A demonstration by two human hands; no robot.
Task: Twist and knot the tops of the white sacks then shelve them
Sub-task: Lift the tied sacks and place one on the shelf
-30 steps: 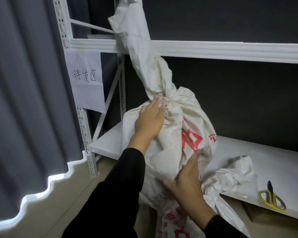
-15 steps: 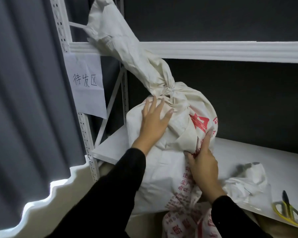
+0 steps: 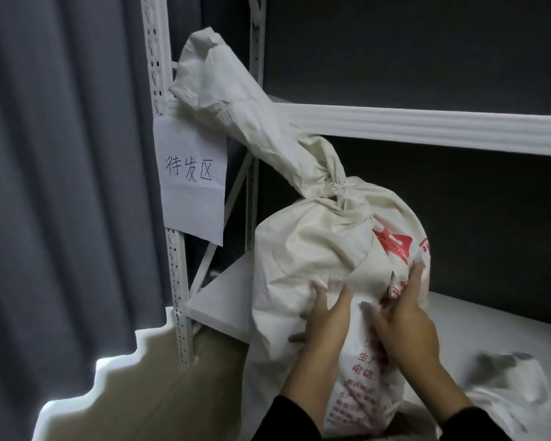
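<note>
White sack point(image 3: 315, 249), top knotted, stood on the front-left edge of the shelf point(image 3: 217, 300); my left hand point(image 3: 325, 323) and right hand point(image 3: 406, 319) pressed it, grip wide and flat; shelving step, next, I judged, a steady push inward.

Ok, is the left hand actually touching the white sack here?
Touching. Head view shows the left hand flat against the white sack, fingers spread on its cloth.

My left hand point(image 3: 323, 326) and right hand point(image 3: 404, 326) are bare, and both look a little blurred at the fingertips. I wear a black long-sleeved top. The left sleeve point(image 3: 288, 420) and right sleeve point(image 3: 481, 424) are plain dark cloth, each ending at my wrist.
</note>
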